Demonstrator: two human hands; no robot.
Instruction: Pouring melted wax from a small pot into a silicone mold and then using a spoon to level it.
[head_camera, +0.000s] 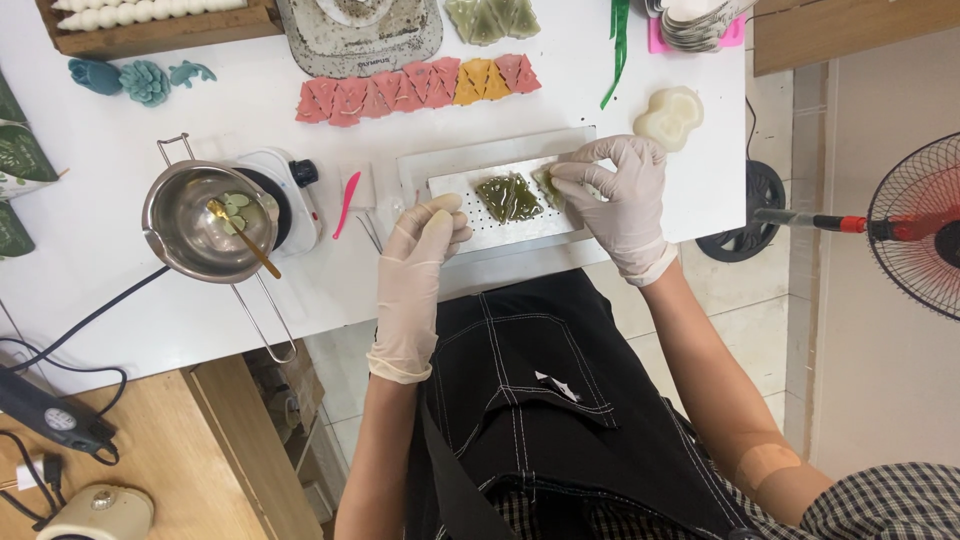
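White table (120, 240), tiled floor beyond its edge. Perforated tray (480, 225) sits at the near edge, a green piece (508, 197) on it. Left hand (418, 262), fingers curled, steadies the tray's left end. Right hand (615, 195) pinches a paler piece (546, 182) at the tray's right. Judgement — press lightly, keep the tray pinned. Green piece: dark, glossy, tree-shaped, translucent.
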